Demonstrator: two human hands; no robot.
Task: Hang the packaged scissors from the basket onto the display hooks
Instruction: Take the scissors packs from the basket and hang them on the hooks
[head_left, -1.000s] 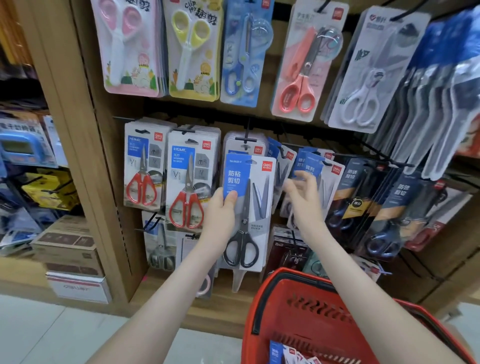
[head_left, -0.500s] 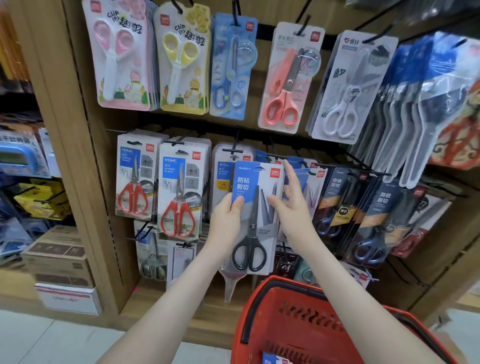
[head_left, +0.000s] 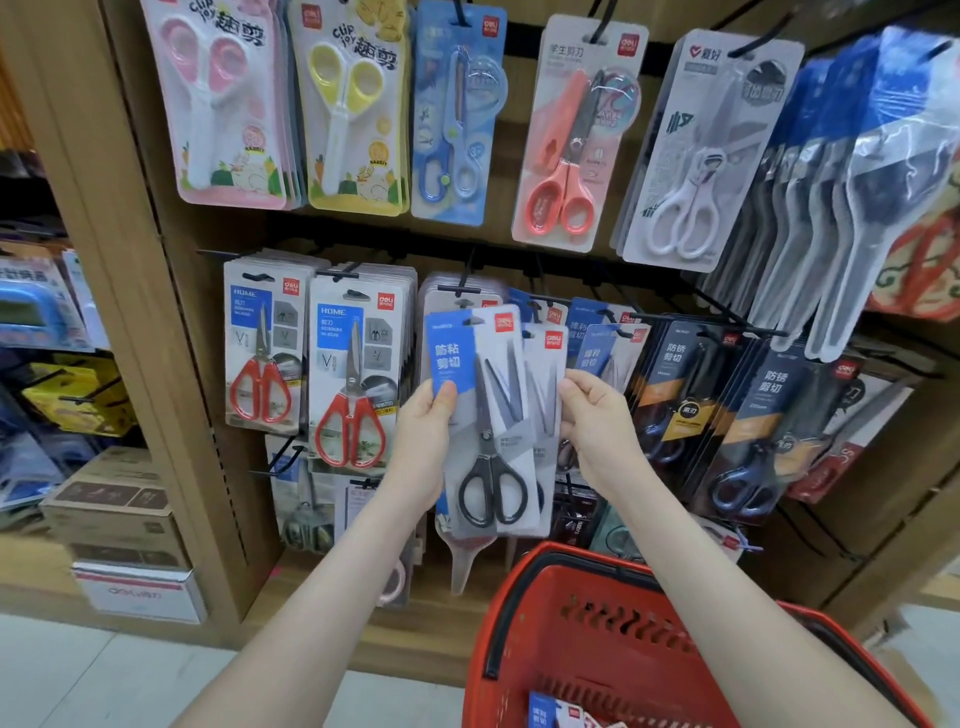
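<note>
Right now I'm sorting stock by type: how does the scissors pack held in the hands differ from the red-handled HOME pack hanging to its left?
The held pack has black handles and a plain blue panel; the HOME pack has red handles and a blue label over a grey card. The held pack is gripped by the left hand and tilted; the HOME pack hangs from a hook, roughly upright. Both carry a red logo at top right.

Two hands are up — the left hand and the right hand. Between their fingers sits one black-handled scissors pack. Left of the left fingers hang two red-handled scissors packs at the front of their hooks. Above the fingers runs a row of five differently coloured front packs. Below the wrists — one red basket.
</note>
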